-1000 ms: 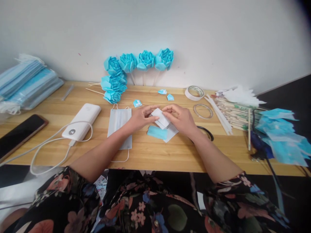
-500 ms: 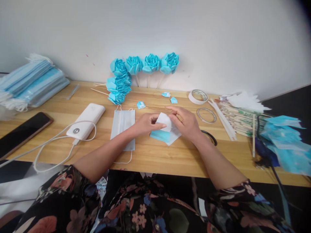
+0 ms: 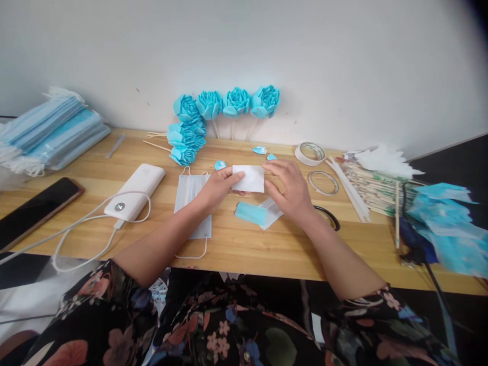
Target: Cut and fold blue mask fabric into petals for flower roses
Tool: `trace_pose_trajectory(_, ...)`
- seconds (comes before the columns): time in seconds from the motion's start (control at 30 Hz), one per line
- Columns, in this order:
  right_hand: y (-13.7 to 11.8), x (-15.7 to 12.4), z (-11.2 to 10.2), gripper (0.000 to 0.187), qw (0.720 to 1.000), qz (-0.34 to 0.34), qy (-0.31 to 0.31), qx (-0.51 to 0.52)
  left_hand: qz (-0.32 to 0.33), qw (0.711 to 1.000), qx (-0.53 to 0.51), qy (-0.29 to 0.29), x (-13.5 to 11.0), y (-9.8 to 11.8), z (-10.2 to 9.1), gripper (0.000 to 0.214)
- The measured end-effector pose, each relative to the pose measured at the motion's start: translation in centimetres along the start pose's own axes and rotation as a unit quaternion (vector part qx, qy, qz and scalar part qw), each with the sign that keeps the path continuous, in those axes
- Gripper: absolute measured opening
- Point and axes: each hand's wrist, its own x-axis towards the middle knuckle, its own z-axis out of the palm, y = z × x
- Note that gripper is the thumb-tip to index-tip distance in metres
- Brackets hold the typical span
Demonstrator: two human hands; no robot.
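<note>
Both of my hands hold a small white rectangular piece of mask fabric just above the wooden table. My left hand pinches its left edge with thumb on top. My right hand grips its right side, fingers curled. Below the piece lie a folded blue piece and a white scrap on the table. A flat face mask, white side up, lies under my left wrist.
Blue fabric roses on sticks lean on the wall. A power bank with cable, a phone and a mask stack sit left. Tape rolls, wooden sticks and blue scraps lie right.
The white piece, curled between my fingers half a second ago, is now flattened into a rectangle and raised slightly farther from the blue piece on the table.
</note>
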Motion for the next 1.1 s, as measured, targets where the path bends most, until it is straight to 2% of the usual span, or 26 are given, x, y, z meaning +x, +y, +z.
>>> trace_pose_trajectory(0.1, 0.1, 0.0, 0.1, 0.043, 1.0, -0.027, -0.005, -0.014, 0.001, 1.0, -0.022, 0.0, 0.0, -0.1, -0.1, 0.045)
trace_pose_trajectory(0.2, 0.1, 0.0, 0.2, 0.042, 1.0, -0.018, -0.013, -0.018, -0.005, 1.0, -0.024, -0.005, -0.1, -0.1, 0.0, 0.044)
trace_pose_trajectory(0.33, 0.1, -0.2, 0.3, 0.033, 1.0, -0.015, -0.024, 0.0, -0.006, 1.0, -0.021, -0.011, -0.1, -0.1, 0.1, 0.044)
trace_pose_trajectory(0.5, 0.2, -0.1, 0.4, 0.012, 0.999, -0.008, -0.034, 0.037, 0.003, 1.0, -0.01, -0.004, 0.0, -0.2, 0.1, 0.044)
trace_pose_trajectory(0.67, 0.3, -0.1, 0.6, 0.013, 0.997, 0.013, -0.021, 0.067, 0.021, 1.0, 0.02, 0.011, -0.1, -0.1, 0.1, 0.043)
trace_pose_trajectory(0.87, -0.2, -0.3, 0.8, 0.01, 0.985, 0.115, 0.019, 0.125, 0.023, 0.999, 0.03, 0.008, -0.2, 0.1, 0.2, 0.045)
trace_pose_trajectory(1.0, -0.5, -0.3, 0.9, 0.01, 0.958, 0.209, 0.0, 0.196, 0.02, 0.999, 0.026, -0.004, -0.3, 0.1, 0.2, 0.046)
trace_pose_trajectory(1.1, -0.5, -0.4, 1.1, 0.011, 0.947, 0.242, -0.005, 0.212, 0.021, 1.0, 0.024, 0.001, -0.3, 0.2, 0.3, 0.046)
